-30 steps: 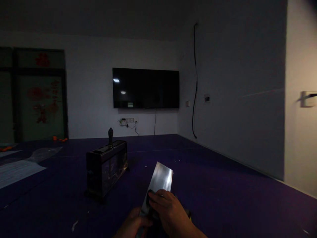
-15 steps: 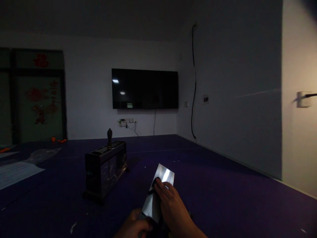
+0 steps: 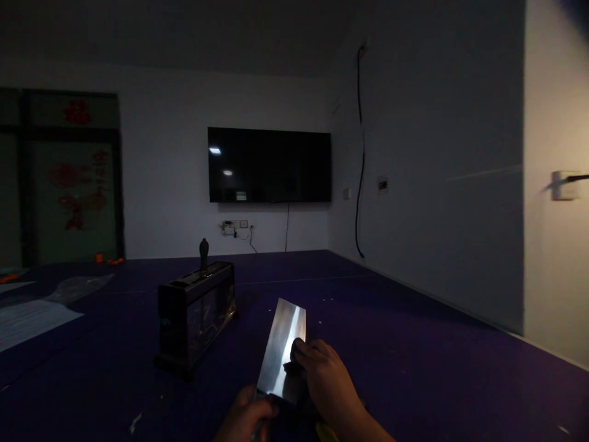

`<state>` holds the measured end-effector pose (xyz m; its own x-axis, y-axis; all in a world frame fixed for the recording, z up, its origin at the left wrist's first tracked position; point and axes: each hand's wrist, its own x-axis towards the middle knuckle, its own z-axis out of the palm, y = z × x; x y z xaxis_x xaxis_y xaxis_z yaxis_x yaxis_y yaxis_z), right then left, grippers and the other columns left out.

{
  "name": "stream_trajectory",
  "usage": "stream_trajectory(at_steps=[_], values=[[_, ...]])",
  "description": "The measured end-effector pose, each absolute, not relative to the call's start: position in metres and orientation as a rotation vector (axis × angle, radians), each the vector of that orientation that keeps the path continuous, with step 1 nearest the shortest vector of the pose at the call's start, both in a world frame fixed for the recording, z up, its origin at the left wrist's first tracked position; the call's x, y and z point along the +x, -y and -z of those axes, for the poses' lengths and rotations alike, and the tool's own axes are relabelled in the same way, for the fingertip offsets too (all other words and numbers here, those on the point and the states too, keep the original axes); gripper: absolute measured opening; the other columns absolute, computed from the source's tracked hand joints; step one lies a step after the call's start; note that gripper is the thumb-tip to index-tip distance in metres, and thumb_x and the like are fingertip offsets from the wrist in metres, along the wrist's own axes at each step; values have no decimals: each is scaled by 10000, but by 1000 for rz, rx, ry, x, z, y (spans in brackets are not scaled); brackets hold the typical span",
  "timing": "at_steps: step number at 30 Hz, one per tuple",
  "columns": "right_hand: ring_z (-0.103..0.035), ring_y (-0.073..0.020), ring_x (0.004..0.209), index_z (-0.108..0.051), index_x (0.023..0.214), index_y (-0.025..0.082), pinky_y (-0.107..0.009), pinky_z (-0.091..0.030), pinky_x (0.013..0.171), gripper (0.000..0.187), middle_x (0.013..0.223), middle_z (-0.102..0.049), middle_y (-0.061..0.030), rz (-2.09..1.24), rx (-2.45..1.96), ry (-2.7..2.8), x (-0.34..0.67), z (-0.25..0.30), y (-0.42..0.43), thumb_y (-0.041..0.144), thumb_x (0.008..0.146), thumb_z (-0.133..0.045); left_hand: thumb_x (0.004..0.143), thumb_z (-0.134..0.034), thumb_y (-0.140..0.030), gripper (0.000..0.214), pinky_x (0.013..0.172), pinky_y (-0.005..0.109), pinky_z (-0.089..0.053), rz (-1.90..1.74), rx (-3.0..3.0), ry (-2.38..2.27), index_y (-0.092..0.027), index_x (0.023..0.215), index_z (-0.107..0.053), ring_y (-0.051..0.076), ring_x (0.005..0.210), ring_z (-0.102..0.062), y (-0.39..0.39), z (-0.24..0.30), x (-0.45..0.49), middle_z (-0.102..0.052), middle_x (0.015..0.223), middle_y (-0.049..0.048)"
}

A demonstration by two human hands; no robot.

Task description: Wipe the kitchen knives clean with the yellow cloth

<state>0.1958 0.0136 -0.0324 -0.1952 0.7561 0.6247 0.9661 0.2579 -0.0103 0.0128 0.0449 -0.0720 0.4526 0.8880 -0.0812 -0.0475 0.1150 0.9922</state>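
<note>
A cleaver (image 3: 278, 345) with a broad shiny blade is tilted up in front of me, its far end pointing away. My left hand (image 3: 247, 416) is wrapped round its handle at the bottom of the view. My right hand (image 3: 327, 376) presses a dark cloth (image 3: 294, 362) against the right side of the blade, fingers bent over it. Part of the cloth hangs below the fingers, in shadow. Left of the blade stands a dark knife block (image 3: 197, 316) with clear side panels, and one black handle (image 3: 204, 255) sticks up from its top.
The purple surface (image 3: 405, 356) bears small white scraps. Papers (image 3: 34, 322) and clear plastic film (image 3: 83, 287) lie at the left, with orange items (image 3: 110, 259) farther back. A television (image 3: 269, 164) hangs on the far wall; a door handle (image 3: 568, 184) shows at the right.
The cleaver's blade has swung left and turned more of its face towards me. My right hand, with the cloth, has slid to the right edge and lower along the blade.
</note>
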Motion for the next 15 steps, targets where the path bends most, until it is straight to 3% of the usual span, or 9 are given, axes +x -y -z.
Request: stream_trajectory(at_steps=[5, 15], values=[[-545, -181, 866, -645, 1008, 225, -290, -417, 801, 378, 1111, -609, -19, 524, -1552, 1953, 209, 35, -21, 9, 767, -451, 613, -634, -367, 287, 394, 196, -270, -738, 1242, -791, -181, 778, -489, 78, 321, -372, -43, 69, 10, -436, 382, -85], [-527, -198, 957, -599, 1117, 224, -318, -441, 831, 437, 1226, -554, -11, 647, -1488, 1903, 213, 39, -23, 2, 799, -397, 570, -571, -244, 164, 355, 173, -178, -672, 1307, -820, -164, 704, -521, 53, 322, -327, -42, 65, 15, -410, 378, -79]])
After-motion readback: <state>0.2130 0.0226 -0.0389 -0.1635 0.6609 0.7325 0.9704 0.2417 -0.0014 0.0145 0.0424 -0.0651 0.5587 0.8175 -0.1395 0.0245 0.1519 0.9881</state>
